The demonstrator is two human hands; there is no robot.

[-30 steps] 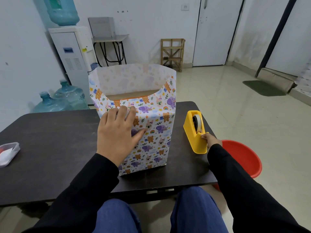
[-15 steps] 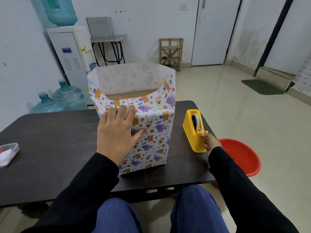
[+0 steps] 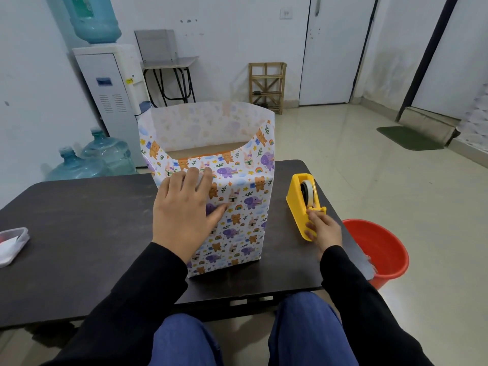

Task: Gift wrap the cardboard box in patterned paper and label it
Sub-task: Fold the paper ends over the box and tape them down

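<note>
Nearest are two knees in blue trousers, in front of the box [image 3: 206,150], and two black sleeves reach toward it. The box stands on a dark table [image 3: 79,220] with a matte, scuffed top, at the middle of the near half. It is upright, its long axis vertical, with a broad face turned to the person. Paper [image 3: 237,207] printed with bears, elephants, rabbits and rainbows wraps its sides and rises past the cardboard top as an open collar pointing up.

The left hand [image 3: 184,215] lies flat on the box's near face, fingers straight and together, thumb spread, pressing the paper and grasping nothing. Just right of the box a yellow dispenser [image 3: 298,202] sits with its tape roll upright. The right hand [image 3: 323,228] curls thumb and fingers round its near end at the cutter; whether it pinches tape I cannot tell.

Far left of the box, at the table's edge, lies a clear tub [image 3: 12,244]. Right of the box, on the pale tiled floor, stands a red bucket [image 3: 380,249].

Behind the box to the left are two blue bottles [image 3: 105,151] and a white cooler [image 3: 111,93] whose labels are too small to read. Behind it stand a side table [image 3: 169,62], a wooden rack [image 3: 266,83], white walls and a door [image 3: 335,48]. Far right of the box lies a green mat [image 3: 409,137].
</note>
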